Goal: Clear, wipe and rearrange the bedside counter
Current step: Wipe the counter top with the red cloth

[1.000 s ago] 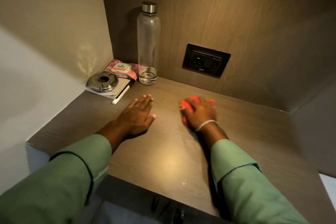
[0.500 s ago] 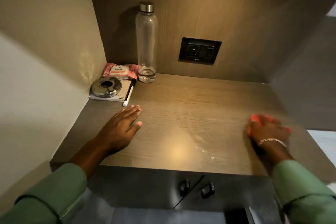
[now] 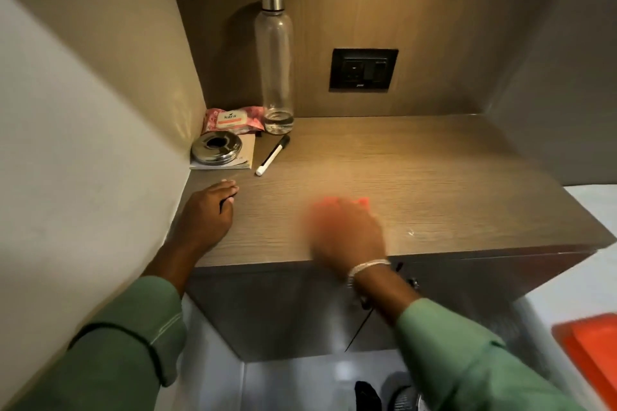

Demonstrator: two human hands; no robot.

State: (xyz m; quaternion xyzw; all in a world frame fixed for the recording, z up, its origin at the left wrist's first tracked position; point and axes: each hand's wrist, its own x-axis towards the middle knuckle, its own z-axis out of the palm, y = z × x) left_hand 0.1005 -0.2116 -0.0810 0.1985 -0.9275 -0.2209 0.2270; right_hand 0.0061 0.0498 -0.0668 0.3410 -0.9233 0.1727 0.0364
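Observation:
My right hand (image 3: 347, 232), blurred by motion, presses a red cloth (image 3: 347, 201) onto the wooden counter (image 3: 450, 177) near its front edge, a little left of the middle. My left hand (image 3: 208, 213) rests flat on the counter's left side, fingers together, holding nothing. In the back left corner stand a clear bottle (image 3: 274, 70) with a steel cap, a pink wipes pack (image 3: 233, 118), a round steel lid (image 3: 216, 147) on a notepad (image 3: 245, 157), and a white marker (image 3: 272, 155) with a black cap.
A black wall socket (image 3: 363, 69) sits on the back panel. Walls close the counter on the left and right. Cabinet doors with handles (image 3: 405, 274) are below the front edge. An orange object (image 3: 591, 354) lies at the lower right on a white surface.
My right hand with the cloth swept from the counter's right edge back left toward the middle front. My left hand slid slightly left. The marker now lies apart from the notepad.

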